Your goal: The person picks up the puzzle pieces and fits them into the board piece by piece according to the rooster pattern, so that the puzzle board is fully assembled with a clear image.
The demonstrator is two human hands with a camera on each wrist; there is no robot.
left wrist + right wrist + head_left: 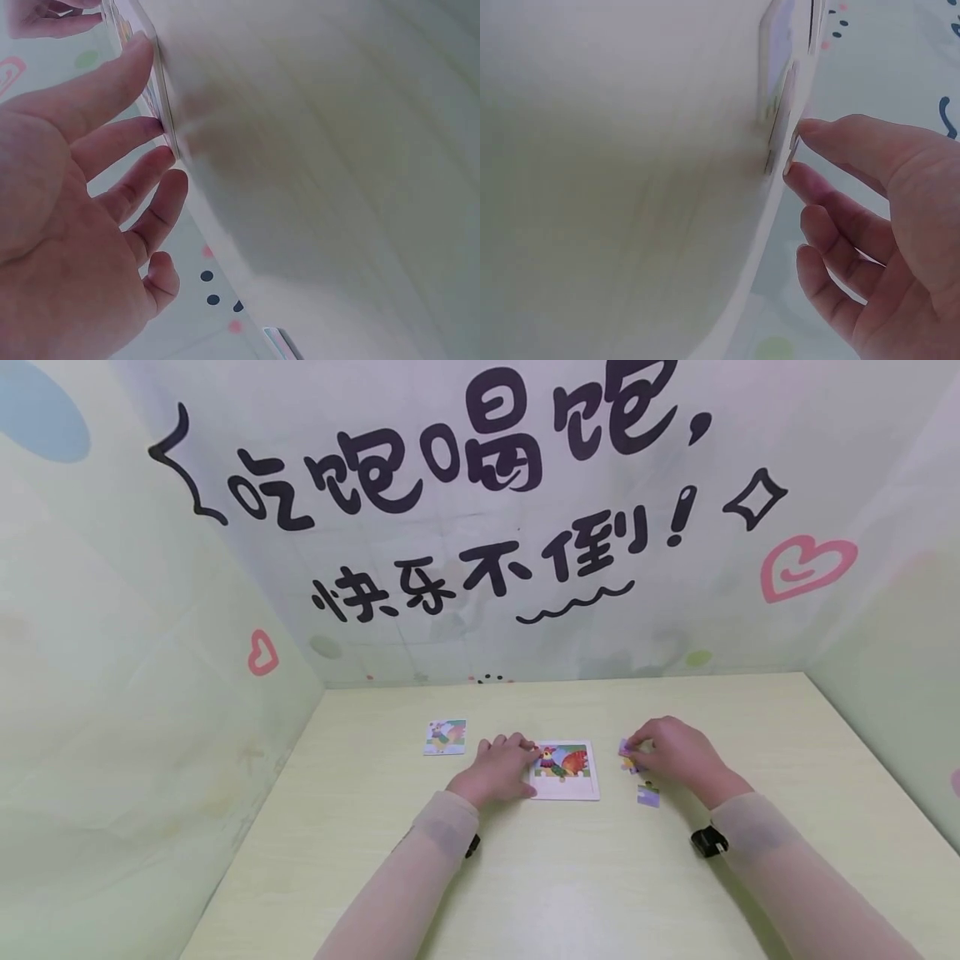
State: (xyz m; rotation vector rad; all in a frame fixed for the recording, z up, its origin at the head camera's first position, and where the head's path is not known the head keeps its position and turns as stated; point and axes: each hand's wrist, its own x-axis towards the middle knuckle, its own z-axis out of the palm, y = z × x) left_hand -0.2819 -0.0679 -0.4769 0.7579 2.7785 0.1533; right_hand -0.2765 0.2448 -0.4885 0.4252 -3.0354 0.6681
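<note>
A jigsaw board (564,792) with a white border lies on the table, showing a rooster picture in its upper part and bare white below. My left hand (498,770) rests at the board's left side, thumb and fingers spread loosely along the edge; the left wrist view shows the fingertips touching the board's rim (166,105). To the right of the board, my right hand (678,758) pinches a thin puzzle piece (794,146) between thumb and index finger, the other fingers loosely bent. Beneath these fingertips lies a yellow and purple piece (628,763), partly hidden.
Another loose piece (648,796), green and lilac, lies just nearer than the right hand. A square picture card (445,737) with a pale rooster lies left of the left hand. The light wooden table (562,885) meets a printed cloth wall (450,643) at the back.
</note>
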